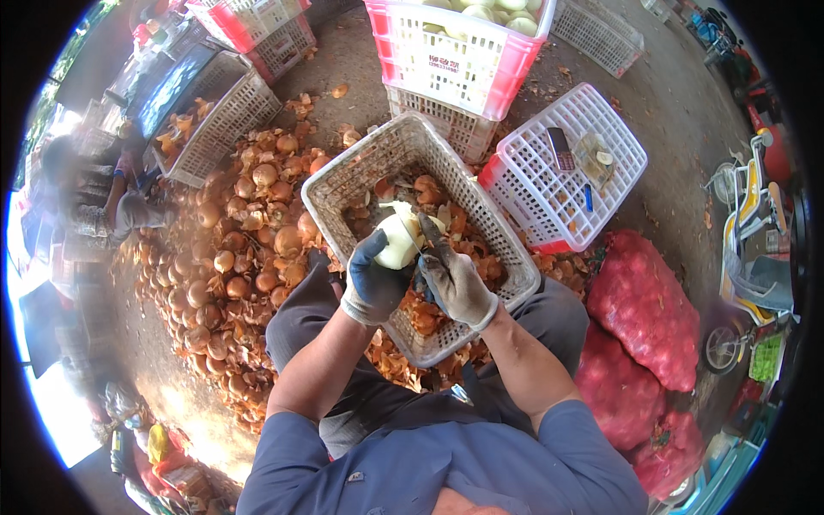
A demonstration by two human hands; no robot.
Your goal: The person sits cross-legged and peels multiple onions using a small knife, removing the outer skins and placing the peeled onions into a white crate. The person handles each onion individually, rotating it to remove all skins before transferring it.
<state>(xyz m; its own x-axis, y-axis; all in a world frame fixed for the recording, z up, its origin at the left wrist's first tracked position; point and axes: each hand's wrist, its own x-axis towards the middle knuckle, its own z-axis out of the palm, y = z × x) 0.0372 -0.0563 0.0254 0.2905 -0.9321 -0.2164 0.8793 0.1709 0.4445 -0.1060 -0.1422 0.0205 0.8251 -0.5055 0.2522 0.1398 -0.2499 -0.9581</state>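
My left hand (pixel 373 280), in a grey-and-blue work glove, cups a pale peeled onion (pixel 397 243) from below. White strands stick up from the onion's top. My right hand (pixel 456 278), gloved too, grips a small knife (pixel 409 233) whose thin blade lies against the onion's right side; the handle is hidden in the fingers. Both hands are above a dirty white plastic crate (pixel 360 168), which sits tilted between my knees. Brown onion skins (pixel 425 315) and some onions lie inside it.
Unpeeled onions (pixel 238 257) cover the ground at left. A crate of peeled onions (pixel 450 58) stands ahead. An upturned crate (pixel 573 206) bears a mobile phone (pixel 561 149) and a blue lighter-like object (pixel 588 197). Red mesh sacks (pixel 644 309) lie right. Another person (pixel 122 187) sits at left.
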